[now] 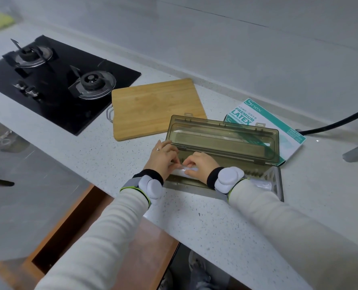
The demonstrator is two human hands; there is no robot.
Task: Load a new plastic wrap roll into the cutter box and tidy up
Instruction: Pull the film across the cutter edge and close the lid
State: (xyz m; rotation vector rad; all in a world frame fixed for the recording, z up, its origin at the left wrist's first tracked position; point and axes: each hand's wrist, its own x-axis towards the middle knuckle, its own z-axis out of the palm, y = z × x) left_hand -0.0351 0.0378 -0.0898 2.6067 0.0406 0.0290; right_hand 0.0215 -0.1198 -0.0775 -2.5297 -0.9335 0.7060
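The cutter box point(275, 181) lies on the speckled counter with its smoky transparent lid point(224, 139) swung open toward the wall. A white plastic wrap roll point(261, 185) lies inside the box, mostly hidden by my wrists. My left hand point(163, 158) and my right hand point(201, 164) meet over the left part of the roll. The fingertips of both hands pinch the film's edge there. Both wrists carry white sensor pods on straps.
A bamboo cutting board point(157, 107) lies just behind the box on the left. A latex glove box point(263, 120) sits behind the lid on the right. A black gas hob point(54, 80) fills the counter's left. A black hose point(341, 120) runs at the far right. A wooden drawer point(69, 225) stands open below.
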